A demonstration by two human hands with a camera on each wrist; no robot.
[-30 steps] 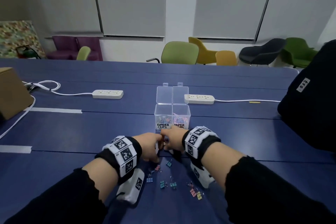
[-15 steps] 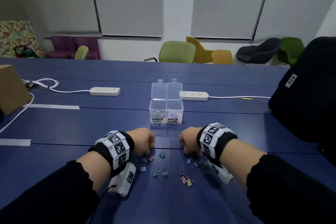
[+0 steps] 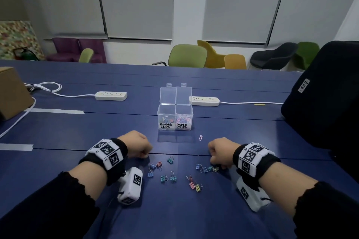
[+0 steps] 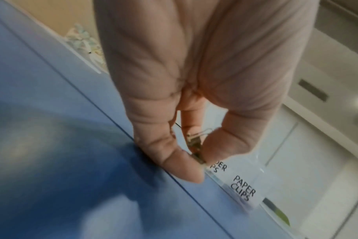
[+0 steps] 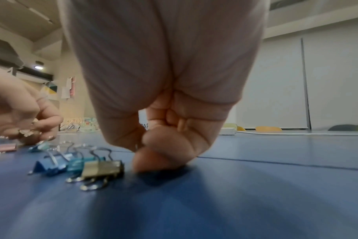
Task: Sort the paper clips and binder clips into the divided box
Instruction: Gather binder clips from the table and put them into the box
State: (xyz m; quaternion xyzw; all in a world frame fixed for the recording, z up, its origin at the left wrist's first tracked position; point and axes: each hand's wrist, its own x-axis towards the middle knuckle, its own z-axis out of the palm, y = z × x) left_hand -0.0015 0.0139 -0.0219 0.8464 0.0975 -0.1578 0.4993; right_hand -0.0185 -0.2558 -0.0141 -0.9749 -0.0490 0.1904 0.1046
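The clear divided box (image 3: pixel 175 128) stands open, labelled BINDER CLIPS on the left and PAPER CLIPS on the right, with clips in both halves. Several coloured binder clips (image 3: pixel 167 177) lie scattered on the blue table between my hands. A lone pink paper clip (image 3: pixel 200 137) lies in front of the box. My left hand (image 3: pixel 144 156) pinches a small binder clip (image 4: pixel 194 143) between thumb and forefinger, low over the table. My right hand (image 3: pixel 215 163) is curled, thumb tip on the table, beside a row of blue, teal and yellow binder clips (image 5: pixel 100 168); nothing shows in its grip.
Two white power strips (image 3: pixel 111 96) (image 3: pixel 204 101) with cables lie behind the box. A cardboard box (image 3: pixel 11 93) stands at the far left, and a black bag (image 3: pixel 326 106) at the right edge. Grey tape strips (image 3: pixel 58 111) mark the table.
My hands have drawn apart from in front of the box. The right hand moved right, taking several binder clips with it. A paper clip now shows before the box.
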